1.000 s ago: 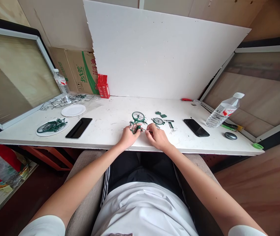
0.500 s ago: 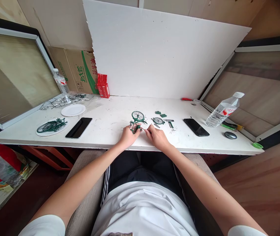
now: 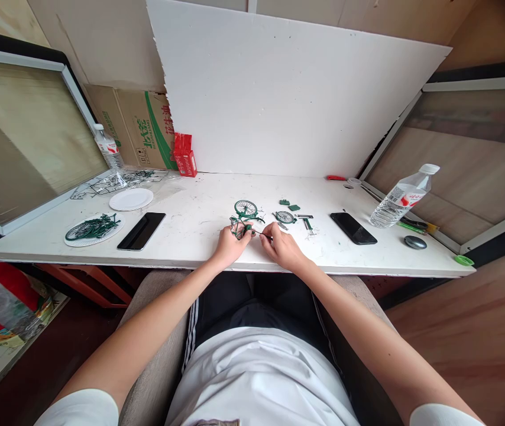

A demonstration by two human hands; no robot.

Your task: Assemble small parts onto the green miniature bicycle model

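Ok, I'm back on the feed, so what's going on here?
A person seated at a white desk is working on a small green model bicycle. The left hand grips it near the desk's front edge, while the right hand holds a thin dark rod pointed toward it; whether the tip touches is too small to tell. A loose spoked wheel lies beyond the right hand, and more green parts sit on a plate at left.

The single head-worn camera looks forward and down from just above the white fabric shirt (image 3: 256,378) at bottom centre. Its wide view faces the long white tabletop (image 3: 199,207) across mid-frame, the bare left hand (image 3: 229,245) and bare right hand (image 3: 282,247) near, the flat white panel (image 3: 297,89) farther off, upper centre.
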